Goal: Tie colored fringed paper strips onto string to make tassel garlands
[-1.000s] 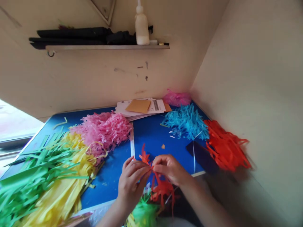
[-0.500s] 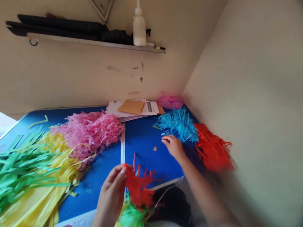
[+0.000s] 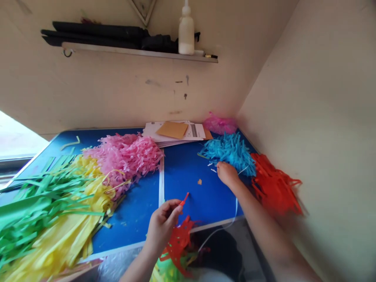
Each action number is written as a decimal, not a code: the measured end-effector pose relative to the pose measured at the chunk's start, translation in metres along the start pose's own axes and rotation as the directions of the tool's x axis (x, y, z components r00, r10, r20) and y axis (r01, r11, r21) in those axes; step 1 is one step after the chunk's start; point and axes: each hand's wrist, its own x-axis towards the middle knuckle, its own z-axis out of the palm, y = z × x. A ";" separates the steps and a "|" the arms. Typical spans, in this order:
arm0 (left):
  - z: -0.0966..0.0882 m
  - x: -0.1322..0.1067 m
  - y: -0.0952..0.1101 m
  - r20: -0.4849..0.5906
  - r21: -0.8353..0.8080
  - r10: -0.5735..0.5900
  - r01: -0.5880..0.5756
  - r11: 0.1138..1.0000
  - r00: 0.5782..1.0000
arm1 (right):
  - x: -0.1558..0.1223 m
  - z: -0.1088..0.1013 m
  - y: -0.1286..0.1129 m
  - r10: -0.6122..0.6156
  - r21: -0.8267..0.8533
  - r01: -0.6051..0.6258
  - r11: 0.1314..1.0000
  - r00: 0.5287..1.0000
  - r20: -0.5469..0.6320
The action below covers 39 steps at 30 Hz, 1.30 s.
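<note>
My left hand is closed, pinching the top of a red fringed paper tassel that hangs below the near edge of the blue table; green fringe sits under it. My right hand reaches forward to the near edge of the blue paper fringe pile. Its fingers are curled against the pile, and I cannot see whether anything is in them. A thin white string runs from near my right wrist down over the table edge.
Piles of pink, yellow and green fringe cover the left of the table. Red fringe lies against the right wall. Papers with a brown envelope and a pink bag lie at the back. A shelf holds a white bottle.
My right hand let go of the red tassel and reached out to the blue fringe pile. My left hand kept the tassel and shifted slightly.
</note>
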 end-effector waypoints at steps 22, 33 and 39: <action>-0.004 -0.006 -0.005 0.104 0.501 0.448 -0.436 0.747 0.888 | -0.128 0.063 -0.099 -0.013 0.978 -0.063 0.200 0.998 0.067; -0.010 -0.007 -0.003 0.193 0.324 0.257 -0.309 0.894 0.947 | -0.126 0.049 -0.094 -0.155 0.956 -0.279 0.090 0.944 0.291; -0.011 -0.009 0.000 0.188 0.259 0.244 -0.287 0.922 0.951 | -0.127 0.040 -0.095 -0.171 0.967 -0.209 0.148 0.957 0.233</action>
